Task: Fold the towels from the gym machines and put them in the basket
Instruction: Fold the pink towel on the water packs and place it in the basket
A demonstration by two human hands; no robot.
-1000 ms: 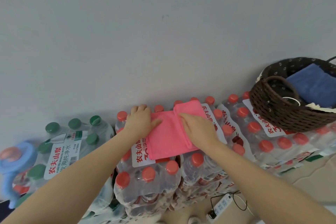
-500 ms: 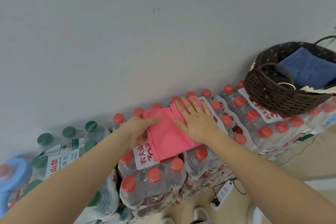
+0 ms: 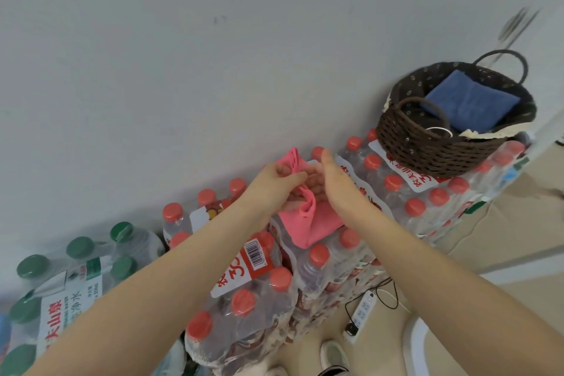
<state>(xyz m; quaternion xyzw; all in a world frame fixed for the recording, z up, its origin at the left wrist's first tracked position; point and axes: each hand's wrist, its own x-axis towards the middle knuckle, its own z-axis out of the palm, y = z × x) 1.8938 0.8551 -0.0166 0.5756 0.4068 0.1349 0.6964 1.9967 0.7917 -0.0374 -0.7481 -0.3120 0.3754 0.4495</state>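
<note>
A folded pink towel (image 3: pixel 308 223) lies on shrink-wrapped packs of red-capped water bottles (image 3: pixel 262 290) by the wall. My left hand (image 3: pixel 274 183) pinches the towel's far end and lifts it, so that part stands up bunched. My right hand (image 3: pixel 332 180) is at the towel's right side with fingers stretched out, touching the cloth. A dark brown woven basket (image 3: pixel 427 143) with handles stands on the bottle packs to the right. A folded blue towel (image 3: pixel 467 102) lies inside it.
Green-capped bottle packs (image 3: pixel 76 268) sit at the lower left. A white power strip (image 3: pixel 361 311) with a black cable lies on the beige floor, and shoes show at the bottom edge. A grey wall runs behind everything.
The towel lay flat under both palms before. Now my left hand has gathered and raised its far end, and my right hand has shifted to its right side. The view has swung toward the basket.
</note>
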